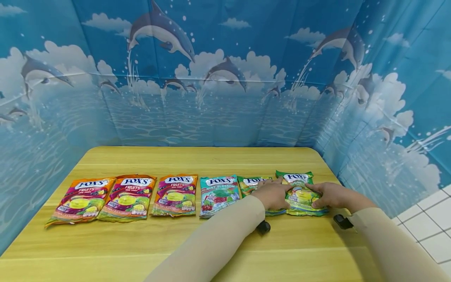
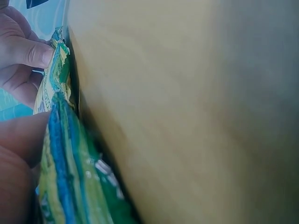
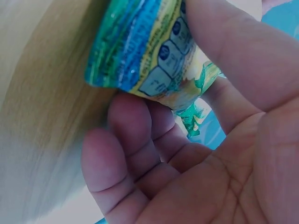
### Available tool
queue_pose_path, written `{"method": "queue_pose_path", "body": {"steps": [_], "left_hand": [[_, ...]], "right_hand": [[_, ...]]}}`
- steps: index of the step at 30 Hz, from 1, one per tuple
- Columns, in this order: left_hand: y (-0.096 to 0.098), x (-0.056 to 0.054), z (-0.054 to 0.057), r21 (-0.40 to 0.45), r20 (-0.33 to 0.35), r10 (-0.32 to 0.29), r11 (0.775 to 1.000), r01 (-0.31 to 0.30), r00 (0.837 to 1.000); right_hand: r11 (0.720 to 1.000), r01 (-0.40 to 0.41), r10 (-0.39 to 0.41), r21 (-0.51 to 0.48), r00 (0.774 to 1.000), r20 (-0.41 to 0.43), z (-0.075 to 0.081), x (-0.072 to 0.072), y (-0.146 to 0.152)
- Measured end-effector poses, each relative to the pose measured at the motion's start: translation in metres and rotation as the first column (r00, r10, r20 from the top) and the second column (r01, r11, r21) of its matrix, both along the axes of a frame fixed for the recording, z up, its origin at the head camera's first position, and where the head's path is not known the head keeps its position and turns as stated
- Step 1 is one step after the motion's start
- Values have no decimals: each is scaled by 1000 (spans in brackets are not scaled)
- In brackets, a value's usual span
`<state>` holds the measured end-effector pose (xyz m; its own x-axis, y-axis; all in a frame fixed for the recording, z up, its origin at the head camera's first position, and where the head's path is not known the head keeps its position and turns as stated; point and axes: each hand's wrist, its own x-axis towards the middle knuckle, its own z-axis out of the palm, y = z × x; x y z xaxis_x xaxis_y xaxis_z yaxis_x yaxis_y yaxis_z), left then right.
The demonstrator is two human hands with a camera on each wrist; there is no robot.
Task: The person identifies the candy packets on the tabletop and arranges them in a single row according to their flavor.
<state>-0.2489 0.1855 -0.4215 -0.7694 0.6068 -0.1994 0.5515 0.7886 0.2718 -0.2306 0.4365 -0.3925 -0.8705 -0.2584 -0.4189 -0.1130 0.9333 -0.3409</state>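
The rightmost green Fox's candy bag (image 1: 302, 196) lies face up on the table, between my two hands. My right hand (image 1: 332, 196) grips its right side; in the right wrist view the thumb is over the printed face and curled fingers are at the edge of the bag (image 3: 163, 70). My left hand (image 1: 273, 194) rests over a second green candy bag (image 1: 247, 185), hiding much of it. Its extended fingers reach the left side of the rightmost bag. In the left wrist view, green bag edges (image 2: 74, 163) show beside that hand.
Left of the green bags lie a teal Mint Blossom bag (image 1: 219, 192) and three orange-purple Fruits bags (image 1: 174, 196), all in one row. They lie on a yellow wooden table (image 1: 141, 246). A dolphin-print curtain (image 1: 211, 117) surrounds its back and sides.
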Motion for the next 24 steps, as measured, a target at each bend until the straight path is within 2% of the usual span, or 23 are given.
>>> {"method": "queue_pose_path", "body": {"steps": [7,24], "left_hand": [[0,-1,-2,31,11,6,999,-6,1000],[1,-2,-2,46,13,20,999,-21,1000]], "right_hand": [[1000,-17,17,-8,1000,6,-1,-2,1],[1000,-7,7,2,1000,15,-1,-4,0]]}}
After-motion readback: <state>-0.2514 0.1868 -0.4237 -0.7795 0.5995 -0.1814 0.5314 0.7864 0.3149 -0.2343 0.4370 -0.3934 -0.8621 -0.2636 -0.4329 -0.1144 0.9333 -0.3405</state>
